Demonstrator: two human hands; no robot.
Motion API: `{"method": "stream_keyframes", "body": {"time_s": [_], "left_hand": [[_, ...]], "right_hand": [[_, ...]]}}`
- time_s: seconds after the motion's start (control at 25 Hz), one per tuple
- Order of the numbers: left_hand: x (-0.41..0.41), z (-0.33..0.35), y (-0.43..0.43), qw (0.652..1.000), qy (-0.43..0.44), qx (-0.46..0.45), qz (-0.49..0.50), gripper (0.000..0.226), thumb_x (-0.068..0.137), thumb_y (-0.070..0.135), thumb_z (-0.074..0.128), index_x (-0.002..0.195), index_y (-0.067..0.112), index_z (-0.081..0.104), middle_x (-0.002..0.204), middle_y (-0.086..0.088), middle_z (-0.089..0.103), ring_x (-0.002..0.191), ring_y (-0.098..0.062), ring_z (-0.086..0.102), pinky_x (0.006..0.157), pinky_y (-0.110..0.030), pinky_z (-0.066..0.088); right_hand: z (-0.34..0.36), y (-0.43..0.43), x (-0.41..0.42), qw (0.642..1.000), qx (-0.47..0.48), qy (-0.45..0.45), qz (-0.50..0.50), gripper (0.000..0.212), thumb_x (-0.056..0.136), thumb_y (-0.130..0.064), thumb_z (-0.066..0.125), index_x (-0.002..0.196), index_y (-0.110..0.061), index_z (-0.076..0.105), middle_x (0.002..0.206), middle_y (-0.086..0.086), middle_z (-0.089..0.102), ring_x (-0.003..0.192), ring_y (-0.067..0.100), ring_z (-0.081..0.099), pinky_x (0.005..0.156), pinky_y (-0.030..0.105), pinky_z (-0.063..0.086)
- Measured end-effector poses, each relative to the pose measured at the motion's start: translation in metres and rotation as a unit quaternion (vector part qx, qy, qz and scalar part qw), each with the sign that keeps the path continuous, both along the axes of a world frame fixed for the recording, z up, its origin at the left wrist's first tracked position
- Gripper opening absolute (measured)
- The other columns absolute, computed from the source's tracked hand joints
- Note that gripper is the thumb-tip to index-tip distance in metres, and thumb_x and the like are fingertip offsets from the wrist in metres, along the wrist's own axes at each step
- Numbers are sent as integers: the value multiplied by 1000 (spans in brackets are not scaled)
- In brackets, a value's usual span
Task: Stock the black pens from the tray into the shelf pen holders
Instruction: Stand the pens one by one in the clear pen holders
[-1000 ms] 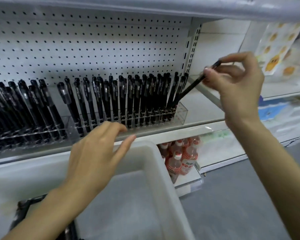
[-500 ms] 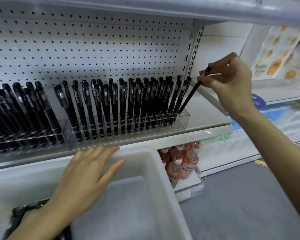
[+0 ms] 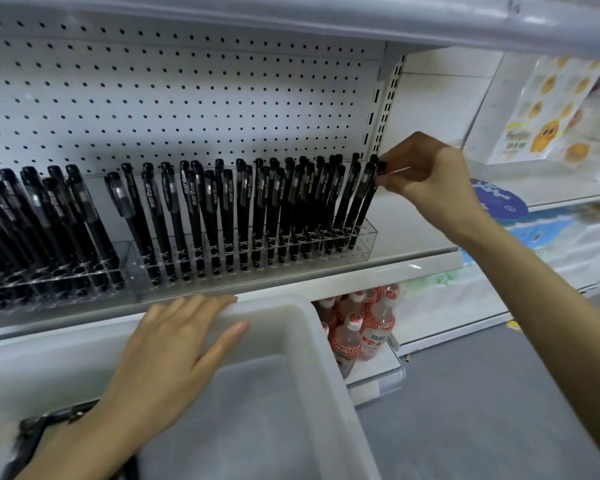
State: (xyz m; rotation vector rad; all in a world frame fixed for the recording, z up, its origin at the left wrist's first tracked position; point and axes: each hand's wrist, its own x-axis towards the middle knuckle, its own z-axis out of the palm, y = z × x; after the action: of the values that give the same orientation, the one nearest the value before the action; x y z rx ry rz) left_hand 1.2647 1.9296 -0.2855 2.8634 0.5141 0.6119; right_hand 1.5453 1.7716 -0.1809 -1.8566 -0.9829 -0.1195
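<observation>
Store shelf (image 3: 399, 269) with white pegboard (image 3: 187, 98) back, clear pen holders (image 3: 367, 244) packed with black pens (image 3: 228, 216). Right hand (image 3: 426, 174) pinches cap end of the rightmost pen (image 3: 367, 206), tip down in the holder's right end. Left hand (image 3: 174, 344) lies flat, fingers straight, on the far rim of the white tray (image 3: 326, 386) below the shelf, holding nothing.

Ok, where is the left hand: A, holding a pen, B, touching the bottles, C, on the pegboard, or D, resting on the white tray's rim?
D: the left hand lies flat, fingers straight, over the far rim of the white tray, holding nothing.
</observation>
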Motion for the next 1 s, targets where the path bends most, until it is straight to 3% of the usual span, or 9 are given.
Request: {"method": "stream_keyframes", "body": {"time_s": [0.16, 0.32, 0.52, 0.76, 0.88, 1.0], "left_hand": [[0, -2, 1, 1000, 11, 5, 5, 55, 94, 60, 21, 114, 27, 60, 99, 12, 64, 90, -12, 57, 74, -22, 26], [2, 4, 4, 999, 34, -33, -5, 68, 87, 69, 11, 124, 30, 53, 110, 15, 58, 103, -9, 51, 82, -19, 24], [-4, 14, 6, 997, 49, -53, -17, 78, 81, 72, 5, 130, 28, 48, 117, 10, 53, 111, -11, 46, 88, -26, 27], [-55, 26, 29, 995, 78, -54, 23, 79, 80, 70, 9, 129, 23, 50, 124, 2, 54, 117, -20, 48, 99, -41, 35], [-83, 28, 41, 994, 76, -60, 52, 75, 84, 71, 15, 129, 24, 51, 127, 1, 54, 119, -20, 47, 101, -43, 35], [-119, 27, 51, 993, 60, -61, 77, 71, 87, 69, 19, 129, 22, 51, 131, 1, 52, 123, -20, 45, 103, -42, 34]], "right_hand": [[-2, -1, -1, 999, -16, -27, -18, 23, 78, -7, 74, 94, -19, 63, 91, -1, 69, 78, 8, 67, 78, 20, 55], [1, -7, -6, 998, 9, -41, -46, 24, 80, -14, 74, 100, -23, 62, 91, -3, 67, 78, 8, 63, 70, 15, 51], [10, -12, -45, 993, 34, -107, -23, 23, 82, -13, 71, 101, -22, 61, 86, -7, 63, 73, 3, 57, 70, 18, 49], [-10, 26, -151, 981, -24, -91, 169, 22, 82, -16, 72, 100, -24, 62, 85, -9, 59, 69, 4, 56, 66, 13, 43], [-40, 53, -207, 954, -97, -55, 277, 24, 79, -21, 75, 96, -31, 61, 88, -11, 60, 72, 9, 58, 65, 13, 45], [-76, 79, -253, 906, -215, -2, 365, 19, 78, -26, 75, 93, -28, 64, 88, -12, 60, 74, 7, 58, 67, 17, 47]]}}
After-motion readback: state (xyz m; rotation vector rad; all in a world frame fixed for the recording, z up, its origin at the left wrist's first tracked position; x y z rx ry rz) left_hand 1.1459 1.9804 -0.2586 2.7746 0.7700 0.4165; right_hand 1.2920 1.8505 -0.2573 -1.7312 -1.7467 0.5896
